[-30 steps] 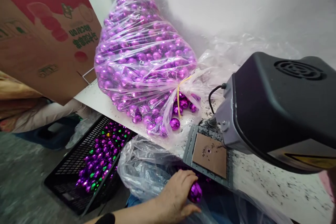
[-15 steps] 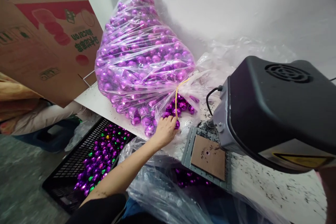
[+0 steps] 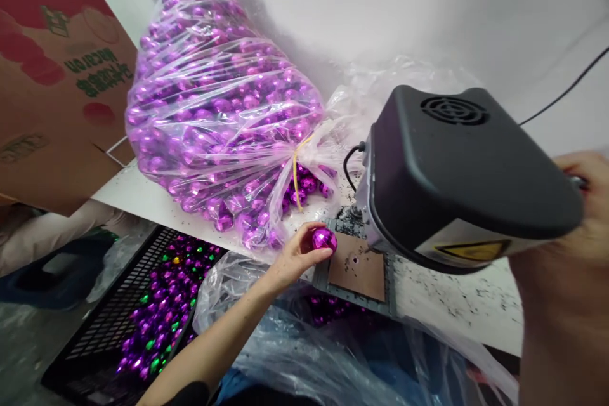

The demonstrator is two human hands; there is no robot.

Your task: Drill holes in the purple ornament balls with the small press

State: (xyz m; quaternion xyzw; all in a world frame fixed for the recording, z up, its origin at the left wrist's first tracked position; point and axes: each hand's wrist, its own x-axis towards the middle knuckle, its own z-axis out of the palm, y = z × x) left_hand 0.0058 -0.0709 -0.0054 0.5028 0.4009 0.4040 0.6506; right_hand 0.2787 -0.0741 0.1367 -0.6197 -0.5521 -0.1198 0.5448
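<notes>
My left hand (image 3: 297, 252) pinches a shiny purple faceted ball (image 3: 324, 239) between thumb and fingers. The ball is just above the left edge of a brown square plate (image 3: 358, 269) with a small hole, set on a grey base. Over that plate hangs the head of a black machine (image 3: 442, 171) with a vent and a yellow warning label. At the far right, my right hand (image 3: 583, 203) is wrapped around a handle at the machine's back, mostly hidden. Left of the machine, a clear plastic bag (image 3: 223, 108) full of purple balls lies with its mouth gathered by a yellow band (image 3: 295, 177).
A black crate (image 3: 102, 323) of purple and green balls stands below the table's left edge. Clear plastic sheeting (image 3: 285, 342) hangs over my lap. A printed cardboard box (image 3: 57, 95) is at the left, near another person's leg (image 3: 61, 228). Dark flecks litter the white table (image 3: 442, 298).
My left hand has drawn a purple ball from beside the bag's mouth and moved right to the plate. My right hand has come into view at the machine's handle. The view has shifted right.
</notes>
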